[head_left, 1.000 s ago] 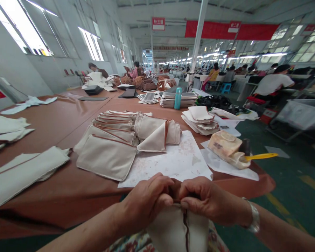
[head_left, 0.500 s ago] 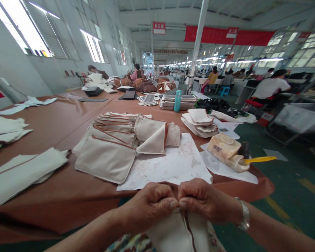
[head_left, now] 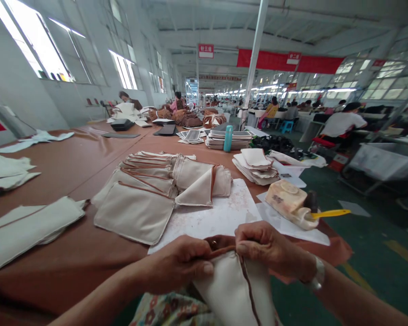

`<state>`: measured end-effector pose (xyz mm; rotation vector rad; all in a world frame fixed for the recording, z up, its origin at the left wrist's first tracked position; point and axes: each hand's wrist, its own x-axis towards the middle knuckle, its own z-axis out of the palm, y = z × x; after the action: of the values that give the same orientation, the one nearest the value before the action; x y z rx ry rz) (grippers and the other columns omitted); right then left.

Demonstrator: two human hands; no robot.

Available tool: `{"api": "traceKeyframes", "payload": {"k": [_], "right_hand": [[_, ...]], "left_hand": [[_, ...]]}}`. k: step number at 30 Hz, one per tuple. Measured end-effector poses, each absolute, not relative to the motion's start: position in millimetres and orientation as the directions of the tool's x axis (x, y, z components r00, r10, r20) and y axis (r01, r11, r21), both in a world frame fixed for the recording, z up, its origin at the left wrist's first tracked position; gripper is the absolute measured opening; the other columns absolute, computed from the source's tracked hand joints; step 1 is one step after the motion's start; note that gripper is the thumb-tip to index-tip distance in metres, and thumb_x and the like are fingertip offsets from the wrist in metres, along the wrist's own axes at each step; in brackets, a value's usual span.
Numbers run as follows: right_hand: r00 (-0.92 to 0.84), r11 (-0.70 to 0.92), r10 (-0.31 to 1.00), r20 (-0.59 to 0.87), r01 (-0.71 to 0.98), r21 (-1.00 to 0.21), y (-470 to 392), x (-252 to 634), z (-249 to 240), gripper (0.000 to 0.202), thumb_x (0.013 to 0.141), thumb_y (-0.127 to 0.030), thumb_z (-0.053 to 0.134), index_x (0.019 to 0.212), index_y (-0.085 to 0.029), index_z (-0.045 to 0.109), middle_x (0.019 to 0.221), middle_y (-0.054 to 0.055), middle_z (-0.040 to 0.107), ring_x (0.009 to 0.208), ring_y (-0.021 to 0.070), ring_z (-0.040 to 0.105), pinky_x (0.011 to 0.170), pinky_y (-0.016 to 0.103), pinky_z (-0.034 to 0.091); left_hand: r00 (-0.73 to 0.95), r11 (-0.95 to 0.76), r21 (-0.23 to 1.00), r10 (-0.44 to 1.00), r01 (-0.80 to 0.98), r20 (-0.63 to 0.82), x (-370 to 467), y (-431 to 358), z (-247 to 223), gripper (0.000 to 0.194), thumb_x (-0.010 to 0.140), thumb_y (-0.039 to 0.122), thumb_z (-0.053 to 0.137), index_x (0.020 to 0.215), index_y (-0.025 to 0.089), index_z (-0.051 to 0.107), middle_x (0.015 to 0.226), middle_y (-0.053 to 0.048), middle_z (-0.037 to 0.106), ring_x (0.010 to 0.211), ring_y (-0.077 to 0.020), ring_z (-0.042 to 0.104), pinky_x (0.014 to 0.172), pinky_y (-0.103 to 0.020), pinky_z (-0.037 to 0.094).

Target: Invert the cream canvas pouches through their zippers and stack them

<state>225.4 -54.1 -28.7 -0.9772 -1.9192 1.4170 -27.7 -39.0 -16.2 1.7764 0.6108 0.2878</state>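
Between my hands is a cream fabric piece point(head_left: 224, 280) with brown edging and a brown seam running down it; its lower part hangs over my lap. My left hand point(head_left: 187, 260) pinches the brown-edged top at its left, thumb in front. At the top of the seam, my right hand point(head_left: 261, 244) grips the same edge with curled fingers. The brown edge bows open between the two hands, showing a small shiny spot inside. Just beyond, a pile of similar cream pieces point(head_left: 132, 213) with brown edges lies partly on a white paper sheet point(head_left: 204, 222).
On the brown-covered table point(head_left: 88, 167), a stained plastic container point(head_left: 285, 194) with a yellow-handled tool point(head_left: 333, 213) stands to the right. Behind are stacked cream pieces point(head_left: 255, 163) and a turquoise bottle point(head_left: 228, 138). More folded pieces point(head_left: 37, 222) lie at left. Other people sit farther back.
My left hand has moved left, away from my right hand, along the fabric's top edge. The brown edge between them now shows. My right hand has risen slightly. The view has shifted a little.
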Motion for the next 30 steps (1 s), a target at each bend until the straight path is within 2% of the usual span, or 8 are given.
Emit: {"api": "traceKeyframes", "payload": {"k": [4,7,12,16,20,23,27,30], "right_hand": [[-0.461,0.220,0.887,0.027,0.370,-0.903,-51,238,-10,0.045,0.095,-0.052,0.051,0.115,-0.016,0.068,0.109,0.012,0.067,0.097,0.0232,0.058,0.082,0.032,0.046],[-0.489,0.108,0.872,-0.026,0.243,-0.964,-62,228,4,0.066,0.089,-0.053,0.063,0.145,-0.024,0.044,0.138,0.013,0.054,0.116,0.0271,0.055,0.093,0.037,0.046],[-0.556,0.139,0.828,0.078,0.069,-0.988,-53,192,-3,0.037,0.088,-0.050,0.065,0.096,-0.015,0.072,0.087,0.003,0.069,0.080,0.0191,0.060,0.072,0.027,0.048],[-0.046,0.185,0.983,0.179,0.192,-0.964,21,220,8,0.038,0.081,-0.049,0.071,0.096,-0.015,0.073,0.083,0.007,0.073,0.073,0.0232,0.066,0.063,0.030,0.052],[0.369,0.151,0.892,0.261,0.300,-0.942,117,299,28,0.042,0.088,-0.044,0.061,0.112,-0.009,0.065,0.086,0.011,0.072,0.073,0.0241,0.066,0.060,0.032,0.052],[0.521,0.072,0.800,0.298,0.410,-0.909,163,351,21,0.035,0.088,-0.039,0.062,0.107,-0.009,0.065,0.094,0.013,0.071,0.081,0.0255,0.067,0.065,0.035,0.053],[0.541,-0.016,0.759,0.362,0.571,-0.821,177,369,-32,0.039,0.076,-0.026,0.073,0.108,-0.006,0.063,0.104,0.022,0.068,0.094,0.0331,0.066,0.079,0.047,0.052],[0.361,0.075,0.836,0.413,0.670,-0.739,160,339,-87,0.038,0.079,-0.029,0.065,0.111,-0.008,0.064,0.104,0.022,0.070,0.094,0.0354,0.067,0.082,0.052,0.053]], "left_hand": [[0.709,-0.438,0.846,0.697,0.303,0.107,-20,-48,-6,0.032,0.098,0.041,0.047,0.079,0.016,0.054,0.067,0.004,0.041,0.061,-0.0100,0.039,0.053,-0.021,0.029],[0.602,-0.721,0.626,0.650,0.297,0.463,-7,-56,0,0.020,0.097,0.024,0.050,0.077,0.019,0.052,0.069,0.002,0.050,0.063,-0.0114,0.046,0.058,-0.023,0.033],[0.512,-0.832,0.375,0.549,0.409,0.661,-6,-51,2,0.004,0.094,0.019,0.053,0.093,0.023,0.055,0.080,-0.001,0.060,0.073,-0.0166,0.056,0.067,-0.027,0.045],[0.158,-0.704,0.401,0.584,0.585,0.796,-31,-20,2,0.031,0.094,0.026,0.053,0.124,0.023,0.050,0.114,-0.008,0.061,0.109,-0.0244,0.057,0.096,-0.039,0.046],[-0.013,-0.542,0.432,0.613,0.721,0.790,-46,46,-23,0.031,0.093,0.033,0.055,0.121,0.021,0.051,0.116,-0.008,0.061,0.112,-0.0255,0.057,0.103,-0.043,0.043],[0.135,-0.423,0.352,0.778,0.835,0.614,-40,104,-66,0.048,0.091,0.033,0.056,0.134,0.016,0.042,0.133,-0.014,0.053,0.126,-0.0291,0.047,0.109,-0.047,0.037],[0.333,-0.433,0.286,0.880,0.854,0.337,-23,162,-129,0.085,0.068,0.022,0.077,0.143,0.020,0.038,0.151,-0.015,0.038,0.142,-0.0370,0.028,0.116,-0.051,0.025],[0.386,-0.448,0.327,0.891,0.832,0.239,-17,184,-152,0.076,0.068,0.012,0.071,0.138,0.025,0.046,0.153,-0.014,0.037,0.138,-0.0388,0.035,0.112,-0.054,0.029]]}}
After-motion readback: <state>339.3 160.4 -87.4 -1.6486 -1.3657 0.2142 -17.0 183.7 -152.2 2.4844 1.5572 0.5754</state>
